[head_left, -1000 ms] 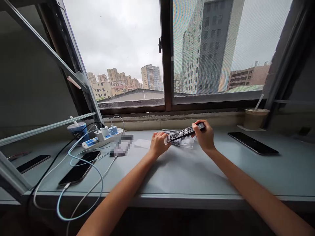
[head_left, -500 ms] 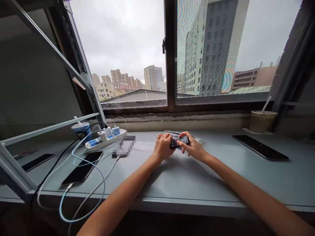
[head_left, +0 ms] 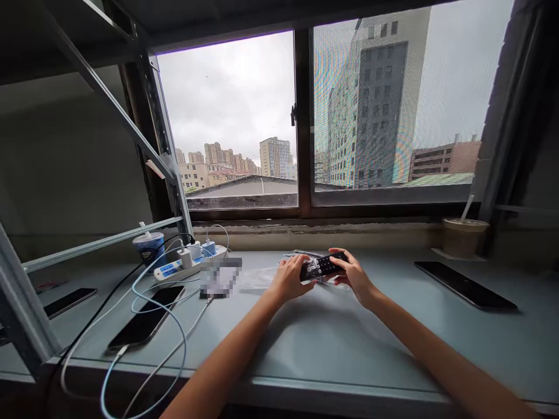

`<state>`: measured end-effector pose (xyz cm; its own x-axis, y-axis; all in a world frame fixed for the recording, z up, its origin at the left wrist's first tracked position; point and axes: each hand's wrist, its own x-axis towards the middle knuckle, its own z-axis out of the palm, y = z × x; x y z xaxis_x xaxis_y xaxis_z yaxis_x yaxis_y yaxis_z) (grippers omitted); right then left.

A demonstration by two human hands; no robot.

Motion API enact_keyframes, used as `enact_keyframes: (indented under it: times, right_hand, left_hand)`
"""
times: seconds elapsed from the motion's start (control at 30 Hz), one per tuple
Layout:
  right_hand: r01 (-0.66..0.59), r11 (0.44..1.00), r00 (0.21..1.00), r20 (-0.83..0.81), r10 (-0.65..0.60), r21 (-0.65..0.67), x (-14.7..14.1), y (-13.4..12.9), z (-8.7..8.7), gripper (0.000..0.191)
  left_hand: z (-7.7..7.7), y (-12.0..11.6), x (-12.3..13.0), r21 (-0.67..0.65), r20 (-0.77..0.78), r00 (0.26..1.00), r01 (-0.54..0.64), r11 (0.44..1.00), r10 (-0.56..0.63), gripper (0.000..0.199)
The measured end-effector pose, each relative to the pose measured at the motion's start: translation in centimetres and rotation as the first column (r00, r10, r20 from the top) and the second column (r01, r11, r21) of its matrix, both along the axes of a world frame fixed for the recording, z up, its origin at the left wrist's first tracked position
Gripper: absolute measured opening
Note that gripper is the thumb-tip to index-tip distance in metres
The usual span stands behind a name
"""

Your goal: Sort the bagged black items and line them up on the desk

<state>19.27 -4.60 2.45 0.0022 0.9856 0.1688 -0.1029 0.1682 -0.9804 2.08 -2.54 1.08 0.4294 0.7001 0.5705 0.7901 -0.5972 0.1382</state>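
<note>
Your left hand (head_left: 290,279) grips one end of the black remote (head_left: 321,266), your right hand (head_left: 356,279) the other. Clear plastic (head_left: 258,279) lies on the bench (head_left: 349,349).

Grey tabletop (head_left: 327,343) carries a power strip (head_left: 170,271), dark phones (head_left: 146,323) and, probably, clear plastic (head_left: 257,279)

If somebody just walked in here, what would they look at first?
Probably the big bright window at the back, with a tall grey building outside its right side. Next, in the middle, the black remote, held by the person's left grip and right grip. Then the pale cables looping across the desk's left side, near a white power strip.
</note>
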Motion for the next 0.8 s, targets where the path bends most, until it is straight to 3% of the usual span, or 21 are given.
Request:
enact_keyframes:
  times: [0.07, 0.13, 0.3, 0.47, 0.8]
  right_hand:
    - [0.062, 0.998, 0.996, -0.067, -0.061, 0.011, 0.5, 0.3, 0.1, 0.026]
    - [0.044, 0.999, 0.992, -0.119, -0.043, 0.005, 0.8, 0.4, 0.3, 0.025]
    - [-0.273, 0.961, 0.946, -0.19, 0.263, -0.029, 0.9, -0.1, 0.7, 0.046]
    - [-0.411, 0.91, 0.909, -0.103, 0.404, -0.054, 0.5, -0.5, 0.3, 0.049]
    - [-0.36, 0.929, 0.93, 0.045, 0.364, -0.083, 0.6, 0.3, -1.0, 0.051]
  left_hand:
    - [0.2, 0.1, -0.4, -0.003, -0.031, 0.999, -0.042, 0.999, 0.042, 0.035]
    - [0.2, 0.2, -0.6, 0.0, -0.051, 0.994, -0.093, 0.996, 0.093, 0.024]
    - [-0.3, 0.4, -0.5, 0.017, -0.062, 0.989, -0.13, 0.991, 0.131, 0.013]
    - [-0.5, 0.3, -0.4, -0.001, -0.062, 0.99, -0.13, 0.992, 0.129, 0.012]
    - [-0.7, 0.2, -0.1, -0.019, -0.091, 0.989, -0.121, 0.992, 0.119, 0.011]
